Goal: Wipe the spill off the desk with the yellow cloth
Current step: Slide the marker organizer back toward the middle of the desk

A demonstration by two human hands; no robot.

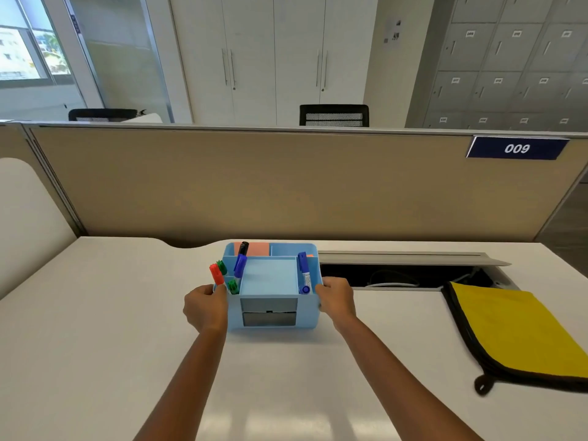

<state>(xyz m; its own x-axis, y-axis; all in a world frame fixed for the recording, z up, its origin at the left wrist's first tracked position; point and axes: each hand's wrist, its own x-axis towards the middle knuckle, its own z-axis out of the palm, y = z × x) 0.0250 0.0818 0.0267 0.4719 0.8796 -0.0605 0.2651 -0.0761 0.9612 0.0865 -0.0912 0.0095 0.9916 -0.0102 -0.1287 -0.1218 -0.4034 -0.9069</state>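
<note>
Left hand [206, 308] and right hand [336, 298] grip blue organizer [308, 313]; yellow cloth [509, 332] beside.

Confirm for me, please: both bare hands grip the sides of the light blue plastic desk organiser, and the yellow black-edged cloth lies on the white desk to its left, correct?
Not quite. The head view shows the yellow black-edged cloth lying to the right of the light blue plastic desk organiser, not its left. The rest holds: the left hand and right hand grip its sides on the white desk.

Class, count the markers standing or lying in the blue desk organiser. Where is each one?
6, possibly more hidden. Red marker and green marker at the left edge; second green at front left; black at back; purple left of centre; blue on the right.
</note>
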